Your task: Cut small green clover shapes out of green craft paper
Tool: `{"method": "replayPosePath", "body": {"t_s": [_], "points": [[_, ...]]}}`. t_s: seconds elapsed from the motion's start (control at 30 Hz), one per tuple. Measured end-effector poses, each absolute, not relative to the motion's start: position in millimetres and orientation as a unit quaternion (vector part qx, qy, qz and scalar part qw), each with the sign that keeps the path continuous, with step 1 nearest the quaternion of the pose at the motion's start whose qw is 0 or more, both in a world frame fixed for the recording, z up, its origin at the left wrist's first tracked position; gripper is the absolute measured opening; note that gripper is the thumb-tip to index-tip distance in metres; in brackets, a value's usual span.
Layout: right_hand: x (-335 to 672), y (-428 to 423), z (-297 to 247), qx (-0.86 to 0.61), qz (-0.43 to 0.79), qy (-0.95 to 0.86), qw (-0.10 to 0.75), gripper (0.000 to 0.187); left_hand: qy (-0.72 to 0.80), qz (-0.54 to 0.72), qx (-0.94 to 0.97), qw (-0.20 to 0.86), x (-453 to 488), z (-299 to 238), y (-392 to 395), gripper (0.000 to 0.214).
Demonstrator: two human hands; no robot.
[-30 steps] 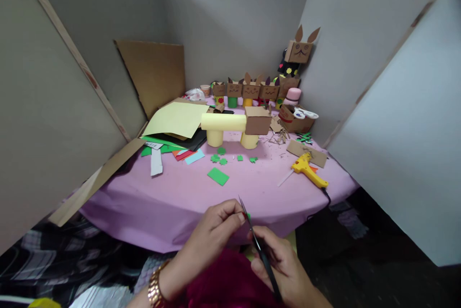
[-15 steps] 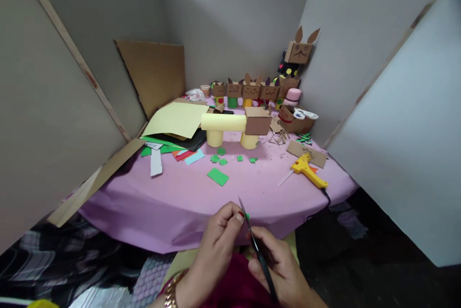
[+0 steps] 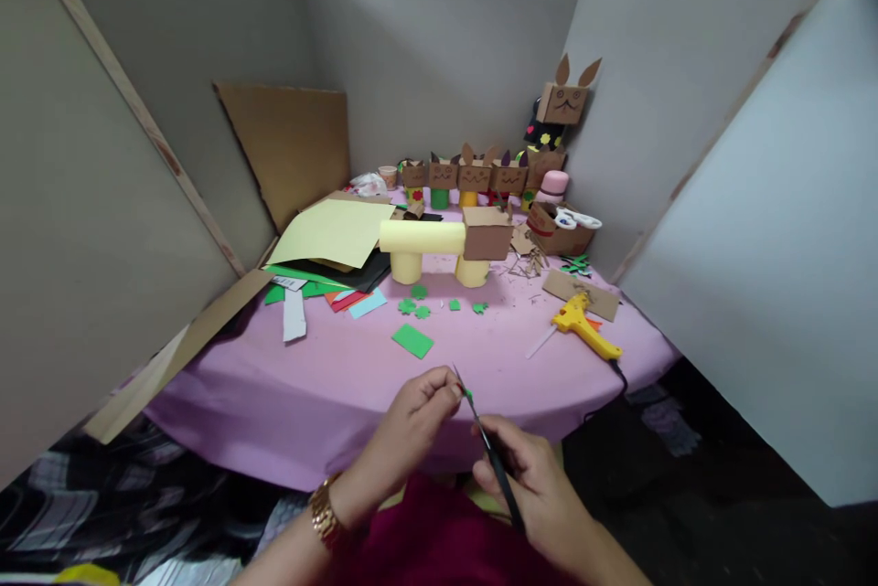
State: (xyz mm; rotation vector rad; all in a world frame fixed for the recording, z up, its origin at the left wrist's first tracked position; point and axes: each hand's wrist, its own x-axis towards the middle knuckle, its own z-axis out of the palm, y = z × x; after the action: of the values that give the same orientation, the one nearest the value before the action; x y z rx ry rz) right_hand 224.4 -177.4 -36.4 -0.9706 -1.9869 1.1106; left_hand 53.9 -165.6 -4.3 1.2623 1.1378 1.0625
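Note:
My left hand (image 3: 429, 401) pinches a small piece of green paper (image 3: 468, 394) in front of the table's near edge; most of the piece is hidden by the fingers. In my right hand (image 3: 531, 476) is a pair of scissors with black handles (image 3: 502, 476), the blades pointing up and away, right against the green piece. On the table beyond lie several small green cut-outs (image 3: 413, 305) and a green paper rectangle (image 3: 412, 341). Behind them stands a pale yellow paper-tube figure (image 3: 422, 237) with a brown cardboard box head (image 3: 487, 234).
Paper sheets (image 3: 336, 229) are stacked at the left, near a white strip (image 3: 294, 315). A yellow glue gun (image 3: 583, 327) rests at the right by a cardboard strip (image 3: 582, 293). Several cardboard-headed figures (image 3: 475, 176) line the back, with white-handled scissors (image 3: 574, 218) on a cardboard box (image 3: 559, 239).
Both hands have risen slightly, still holding the green piece and the scissors. My left forearm shows more to the left. The things on the table stay in place.

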Motion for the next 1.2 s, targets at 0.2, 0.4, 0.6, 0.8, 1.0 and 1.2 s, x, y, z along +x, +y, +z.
{"method": "replayPosePath", "body": {"t_s": [0.2, 0.4, 0.6, 0.8, 1.0, 1.2], "points": [[223.6, -165.0, -27.1, -0.396, 0.390, -0.777, 0.295, 0.025, 0.463, 0.445, 0.533, 0.552, 53.0, -4.6, -149.7, 0.019], [223.9, -160.5, -26.1, -0.382, 0.383, -0.783, 0.306, 0.023, 0.448, 0.459, 0.506, 0.576, 54.9, -9.4, -145.0, 0.018], [223.9, -148.6, -25.9, -0.394, 0.380, -0.786, 0.290, 0.016, 0.442, 0.467, 0.477, 0.600, 56.0, -19.8, -132.5, 0.017], [223.0, -140.5, -26.1, -0.398, 0.387, -0.781, 0.285, 0.012, 0.431, 0.477, 0.459, 0.614, 57.1, -26.7, -123.6, 0.018], [220.6, -140.3, -30.6, -0.393, 0.399, -0.772, 0.301, 0.016, 0.422, 0.488, 0.444, 0.622, 56.7, -30.9, -122.7, 0.020], [225.9, -127.9, -33.4, -0.455, 0.320, -0.794, 0.247, 0.015, 0.424, 0.503, 0.428, 0.620, 56.0, -31.1, -124.0, 0.019]]}}
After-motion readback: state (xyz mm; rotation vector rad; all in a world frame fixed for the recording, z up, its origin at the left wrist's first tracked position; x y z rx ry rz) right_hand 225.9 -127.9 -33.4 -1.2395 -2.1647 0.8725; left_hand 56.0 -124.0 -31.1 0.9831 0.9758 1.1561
